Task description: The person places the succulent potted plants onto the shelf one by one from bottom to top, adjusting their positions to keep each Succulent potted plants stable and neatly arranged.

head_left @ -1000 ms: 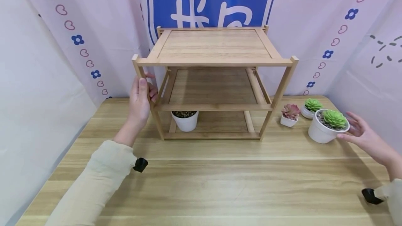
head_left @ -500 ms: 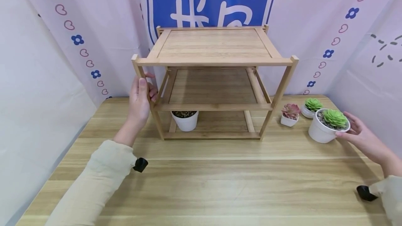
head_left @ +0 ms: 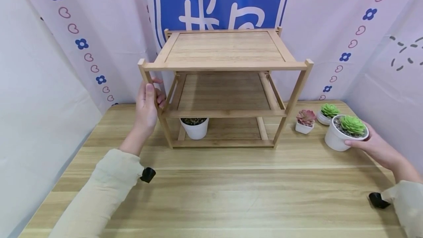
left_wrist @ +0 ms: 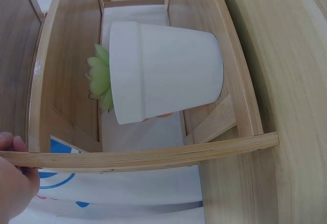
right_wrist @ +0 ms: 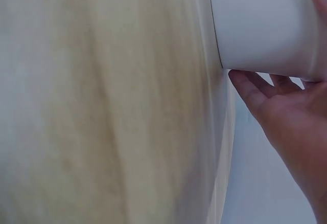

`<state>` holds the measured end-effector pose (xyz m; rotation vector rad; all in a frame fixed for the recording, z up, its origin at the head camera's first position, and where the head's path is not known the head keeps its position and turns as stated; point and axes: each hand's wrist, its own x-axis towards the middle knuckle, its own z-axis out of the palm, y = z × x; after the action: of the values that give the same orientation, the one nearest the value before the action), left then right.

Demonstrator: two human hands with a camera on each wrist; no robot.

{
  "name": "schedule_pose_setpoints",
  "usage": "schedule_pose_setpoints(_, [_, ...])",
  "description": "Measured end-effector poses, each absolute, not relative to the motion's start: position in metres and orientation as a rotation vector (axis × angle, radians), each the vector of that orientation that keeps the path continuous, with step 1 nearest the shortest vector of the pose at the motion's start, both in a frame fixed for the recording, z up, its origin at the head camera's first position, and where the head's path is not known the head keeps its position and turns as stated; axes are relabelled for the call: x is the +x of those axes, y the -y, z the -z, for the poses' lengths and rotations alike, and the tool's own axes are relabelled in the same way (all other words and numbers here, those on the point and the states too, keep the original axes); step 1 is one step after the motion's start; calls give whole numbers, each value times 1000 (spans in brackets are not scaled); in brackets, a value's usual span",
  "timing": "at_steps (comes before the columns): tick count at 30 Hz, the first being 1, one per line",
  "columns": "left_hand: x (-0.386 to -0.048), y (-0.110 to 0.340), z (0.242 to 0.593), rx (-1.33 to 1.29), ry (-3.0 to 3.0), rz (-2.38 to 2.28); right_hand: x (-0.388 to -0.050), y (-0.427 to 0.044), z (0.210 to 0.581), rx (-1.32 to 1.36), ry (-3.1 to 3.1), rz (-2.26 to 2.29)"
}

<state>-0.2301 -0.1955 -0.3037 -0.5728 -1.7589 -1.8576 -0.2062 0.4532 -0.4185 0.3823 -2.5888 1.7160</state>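
In the head view my left hand (head_left: pixel 147 106) grips the front left post of a wooden three-tier shelf (head_left: pixel 228 113). The left wrist view shows fingers and thumb round that post (left_wrist: pixel 138 158). Inside the bottom tier stands a white pot (left_wrist: pixel 168 70) with a green succulent (left_wrist: pixel 99 78), mostly hidden from above by the middle board. At the right, my right hand (head_left: pixel 380 150) holds a larger white pot (head_left: pixel 338 139) with a green succulent (head_left: pixel 352 124) in gravel. Its thumb lies on the pot's near side, with fingers along the far side. This pot rests on the table.
A small white pot with a reddish succulent (head_left: pixel 306 117) stands right of the shelf. Behind the held pot sits another small green succulent (head_left: pixel 329 110). The wooden table (head_left: pixel 231 194) extends in front, and a printed curtain (head_left: pixel 314 21) hangs close behind.
My right hand has moved left onto the larger pot, its thumb sliding across the near side as the grip closes. The pot and my left hand stay in place.
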Motion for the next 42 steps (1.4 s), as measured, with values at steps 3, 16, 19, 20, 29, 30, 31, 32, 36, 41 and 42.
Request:
schedule_pose_setpoints(3, [-230,196,305,-572,1761,1859,-208,-452,419,401,2487,-1879])
schedule_pose_setpoints(16, [-230,196,306,-586,1748,1854,-209,-452,417,343,2609,-1665])
schedule_pose_setpoints(19, [-230,196,305,-576,1757,1847,-208,-452,416,315,2680,-1526])
schedule_pose_setpoints(20, [-230,195,305,-574,1760,1844,-208,-452,416,309,2688,-1513])
schedule_pose_setpoints(29, [-230,196,304,-582,1762,1840,-205,-453,410,228,2739,-1434])
schedule_pose_setpoints(30, [-230,196,305,-584,1759,1843,-205,-453,409,219,2748,-1425])
schedule_pose_setpoints(31, [-230,196,305,-585,1756,1844,-205,-452,408,210,2758,-1418])
schedule_pose_setpoints(32, [-230,196,305,-585,1755,1845,-204,-452,407,202,2763,-1416])
schedule_pose_setpoints(36, [-229,196,305,-577,1762,1840,-203,-450,402,190,2780,-1412])
schedule_pose_setpoints(41, [-229,195,305,-567,1770,1838,-201,-448,397,196,2783,-1410])
schedule_pose_setpoints(42, [-229,195,305,-564,1771,1839,-202,-448,396,202,2784,-1410])
